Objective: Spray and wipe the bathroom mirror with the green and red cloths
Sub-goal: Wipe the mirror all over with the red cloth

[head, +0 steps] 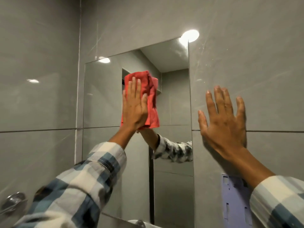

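Note:
A tall frameless mirror (105,99) hangs on the grey tiled wall in the middle of the view. My left hand (134,107) lies flat on a folded red cloth (152,97) and presses it against the glass in the mirror's upper middle. The cloth's edge shows above and to the right of my fingers. My right hand (223,122) is spread, fingers apart, flat on the wall tile just right of the mirror's edge, holding nothing. No green cloth or spray bottle is in view. My arm's reflection shows in the glass below the cloth.
A pale purple plastic holder (233,199) is fixed to the wall at lower right, partly behind my right sleeve. A chrome fitting (14,200) sits at lower left. A white rim (136,222), perhaps a basin, shows at the bottom edge. Ceiling light glare (189,36) marks the mirror's top right corner.

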